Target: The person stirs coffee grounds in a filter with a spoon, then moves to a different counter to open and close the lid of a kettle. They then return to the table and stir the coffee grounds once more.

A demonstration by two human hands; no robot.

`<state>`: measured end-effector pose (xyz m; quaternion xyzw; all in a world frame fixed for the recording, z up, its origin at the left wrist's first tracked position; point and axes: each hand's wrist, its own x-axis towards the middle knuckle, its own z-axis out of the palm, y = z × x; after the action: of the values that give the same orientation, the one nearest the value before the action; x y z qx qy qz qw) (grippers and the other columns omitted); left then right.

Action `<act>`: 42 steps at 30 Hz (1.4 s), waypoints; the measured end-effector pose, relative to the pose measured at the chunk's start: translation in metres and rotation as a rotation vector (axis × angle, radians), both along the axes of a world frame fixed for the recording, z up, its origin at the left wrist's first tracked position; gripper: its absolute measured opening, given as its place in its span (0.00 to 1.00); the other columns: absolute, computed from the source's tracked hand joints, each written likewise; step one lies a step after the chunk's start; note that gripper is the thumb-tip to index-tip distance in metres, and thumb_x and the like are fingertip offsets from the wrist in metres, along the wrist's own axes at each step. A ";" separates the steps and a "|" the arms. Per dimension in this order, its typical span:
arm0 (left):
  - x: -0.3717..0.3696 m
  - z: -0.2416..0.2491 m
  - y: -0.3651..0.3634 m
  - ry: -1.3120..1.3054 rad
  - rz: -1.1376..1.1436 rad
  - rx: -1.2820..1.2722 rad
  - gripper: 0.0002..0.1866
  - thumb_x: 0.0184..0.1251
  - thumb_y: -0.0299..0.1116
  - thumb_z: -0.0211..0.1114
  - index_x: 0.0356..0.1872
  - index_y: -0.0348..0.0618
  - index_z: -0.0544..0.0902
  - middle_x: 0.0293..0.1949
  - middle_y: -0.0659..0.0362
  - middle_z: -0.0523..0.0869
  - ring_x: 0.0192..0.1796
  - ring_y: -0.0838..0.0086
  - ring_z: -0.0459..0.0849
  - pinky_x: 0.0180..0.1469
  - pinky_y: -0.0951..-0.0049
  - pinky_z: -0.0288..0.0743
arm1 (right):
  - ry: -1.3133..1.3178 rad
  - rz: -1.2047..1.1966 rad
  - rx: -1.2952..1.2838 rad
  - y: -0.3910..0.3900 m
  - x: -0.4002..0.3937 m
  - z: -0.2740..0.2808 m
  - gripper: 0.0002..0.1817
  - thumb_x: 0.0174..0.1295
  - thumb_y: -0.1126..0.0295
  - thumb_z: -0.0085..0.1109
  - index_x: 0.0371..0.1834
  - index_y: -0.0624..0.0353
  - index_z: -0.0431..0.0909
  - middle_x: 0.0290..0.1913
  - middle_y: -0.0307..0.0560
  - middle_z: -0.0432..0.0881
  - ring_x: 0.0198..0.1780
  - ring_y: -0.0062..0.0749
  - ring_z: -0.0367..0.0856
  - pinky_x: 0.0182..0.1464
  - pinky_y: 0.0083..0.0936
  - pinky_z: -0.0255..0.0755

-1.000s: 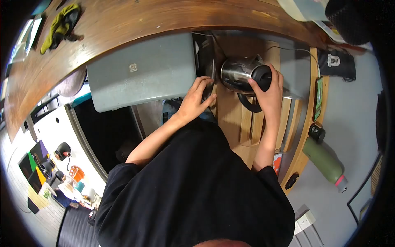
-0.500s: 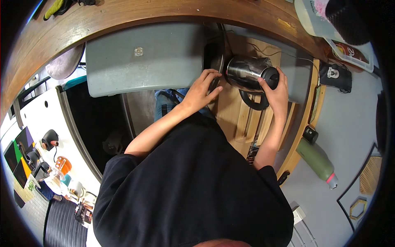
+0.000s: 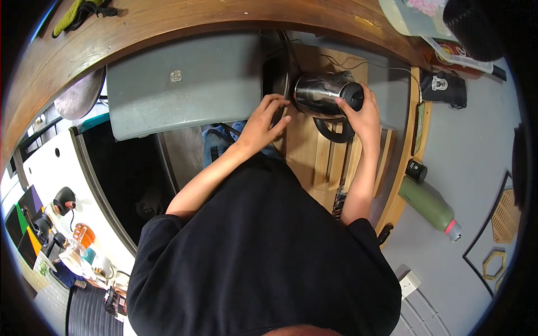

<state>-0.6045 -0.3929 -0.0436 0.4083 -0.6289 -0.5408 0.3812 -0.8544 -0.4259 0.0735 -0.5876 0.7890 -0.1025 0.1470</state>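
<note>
A shiny metal electric kettle with a black lid end and a black loop handle is seen side-on, its lid end to the right. My right hand grips it around the lid, thumb on the near side and fingers over the far side. To the left, my left hand is held with thumb and fingers apart, fingertips right at a dark curved rim beside the kettle. It holds nothing that shows.
A large grey panel lies left of the dark rim, under the curved wooden edge. Wooden slats are below the kettle. A green bottle, a black pouch and a thin cable are on the right. A white surface with several items stands at left.
The whole view has shifted a little, so things sit slightly further left. My right hand keeps its hold on the kettle's lid end, and my left hand stays by the dark rim.
</note>
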 end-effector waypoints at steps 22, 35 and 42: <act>-0.029 0.008 -0.001 -0.019 -0.100 -0.057 0.18 0.71 0.31 0.67 0.58 0.37 0.78 0.61 0.51 0.75 0.60 0.59 0.80 0.64 0.63 0.73 | -0.134 0.004 -0.476 0.015 -0.005 -0.042 0.33 0.55 0.61 0.75 0.63 0.64 0.76 0.62 0.58 0.79 0.63 0.56 0.78 0.65 0.42 0.73; -0.036 0.011 0.009 0.003 -0.121 -0.079 0.17 0.72 0.30 0.66 0.58 0.38 0.79 0.62 0.54 0.77 0.60 0.66 0.80 0.62 0.67 0.72 | -0.150 -0.023 -0.407 0.015 -0.007 -0.043 0.35 0.56 0.57 0.75 0.64 0.63 0.75 0.63 0.58 0.77 0.64 0.55 0.77 0.66 0.42 0.72; -0.032 0.008 0.010 0.047 -0.097 -0.049 0.16 0.73 0.29 0.66 0.58 0.36 0.79 0.62 0.52 0.77 0.60 0.65 0.80 0.64 0.66 0.73 | -0.168 -0.040 -0.349 0.016 -0.005 -0.035 0.35 0.57 0.56 0.74 0.64 0.62 0.75 0.62 0.58 0.77 0.63 0.56 0.77 0.65 0.43 0.72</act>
<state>-0.6364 -0.3833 -0.0356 0.3551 -0.6519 -0.5526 0.3788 -0.8595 -0.4100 0.0387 -0.5778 0.7557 -0.2894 0.1063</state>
